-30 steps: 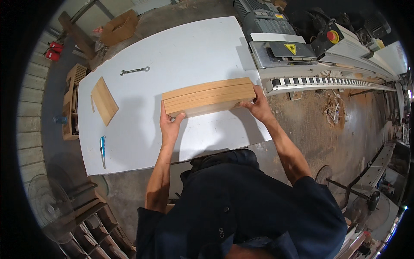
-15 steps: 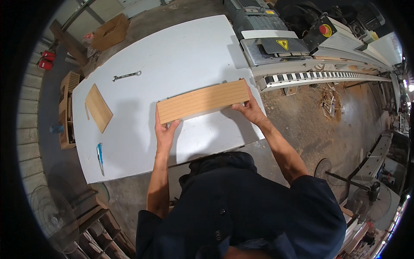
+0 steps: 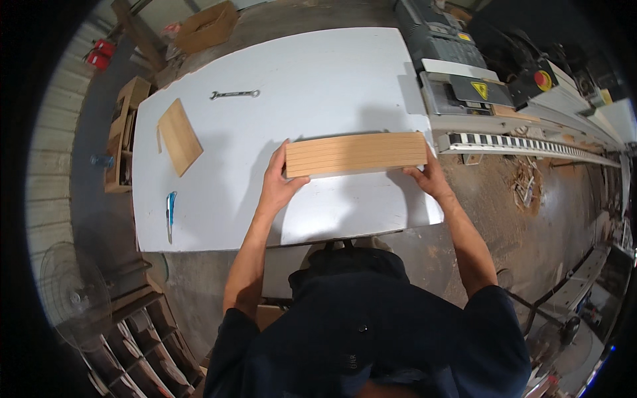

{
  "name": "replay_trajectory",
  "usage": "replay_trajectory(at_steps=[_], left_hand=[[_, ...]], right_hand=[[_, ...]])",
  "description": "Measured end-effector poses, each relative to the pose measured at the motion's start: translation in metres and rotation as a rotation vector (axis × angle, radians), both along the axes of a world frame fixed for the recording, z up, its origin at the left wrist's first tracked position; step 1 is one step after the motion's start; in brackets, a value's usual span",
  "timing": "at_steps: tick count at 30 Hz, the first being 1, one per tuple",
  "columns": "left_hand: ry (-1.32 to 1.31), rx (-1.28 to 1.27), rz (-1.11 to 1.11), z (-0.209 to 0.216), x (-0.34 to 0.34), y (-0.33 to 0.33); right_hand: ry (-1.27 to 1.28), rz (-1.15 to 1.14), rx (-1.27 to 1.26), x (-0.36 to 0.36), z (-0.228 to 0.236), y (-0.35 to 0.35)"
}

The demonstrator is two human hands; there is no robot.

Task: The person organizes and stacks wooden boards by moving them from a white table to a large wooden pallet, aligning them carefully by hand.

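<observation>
A long, light-brown wooden board [image 3: 355,155] with lengthwise grain lines is held crosswise between my hands, over the right front of a white table [image 3: 318,73]. My left hand [image 3: 277,184] grips its left end, fingers along the end and thumb at the near edge. The opposite end is in my right hand [image 3: 434,180], its thumb also at the near edge. Whether the board's underside touches the table I cannot tell. On the table's left side lie a slanted flat wooden panel [image 3: 179,139], a thin wood strip [image 3: 159,138], a combination wrench [image 3: 235,95] and a blue utility knife [image 3: 170,215].
A machine [image 3: 464,93] with a red emergency button [image 3: 543,81] and a striped rail [image 3: 531,146] borders the table's right side. Wood scraps [image 3: 525,186] litter the floor there. At lower left are a fan [image 3: 73,295] and a rack [image 3: 142,351]; a cardboard box [image 3: 207,28] sits beyond.
My view has turned, so the table and tools appear rotated and shifted rightward. The board now looks nearly level in the picture instead of tilted. Both hands keep hold of its ends.
</observation>
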State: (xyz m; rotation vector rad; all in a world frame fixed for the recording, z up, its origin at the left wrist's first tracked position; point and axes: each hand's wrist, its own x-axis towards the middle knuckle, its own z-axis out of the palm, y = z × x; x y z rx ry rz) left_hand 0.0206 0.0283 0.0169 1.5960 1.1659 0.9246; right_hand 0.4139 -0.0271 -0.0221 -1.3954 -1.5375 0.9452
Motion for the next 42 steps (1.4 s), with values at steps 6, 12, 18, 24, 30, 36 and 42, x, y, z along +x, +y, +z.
replay_trajectory(at_steps=[6, 12, 18, 24, 30, 36, 42], left_hand=[[0.03, -0.084, 0.03, 0.016, -0.006, -0.018], [0.014, -0.047, -0.013, -0.005, -0.02, -0.023], [-0.025, -0.198, 0.001, -0.047, -0.026, -0.018], [0.189, -0.054, 0.073, -0.014, -0.032, -0.072], [0.165, -0.161, 0.457, 0.098, -0.046, -0.237], [0.562, -0.029, 0.797, 0.177, -0.05, -0.402], [0.692, -0.154, 1.313, 0.261, 0.018, -0.583]], right_hand=[[0.0, 0.012, -0.12, -0.012, 0.023, -0.006], [-0.04, 0.0, -0.18, -0.013, 0.012, -0.005], [-0.192, 0.101, 0.04, 0.012, -0.014, 0.001], [0.088, 0.087, -0.194, 0.03, -0.025, 0.001], [0.094, 0.553, -0.306, -0.047, 0.015, 0.029], [0.202, 1.107, -0.161, -0.179, -0.002, 0.022], [0.258, 1.467, -0.222, -0.34, 0.101, -0.123]])
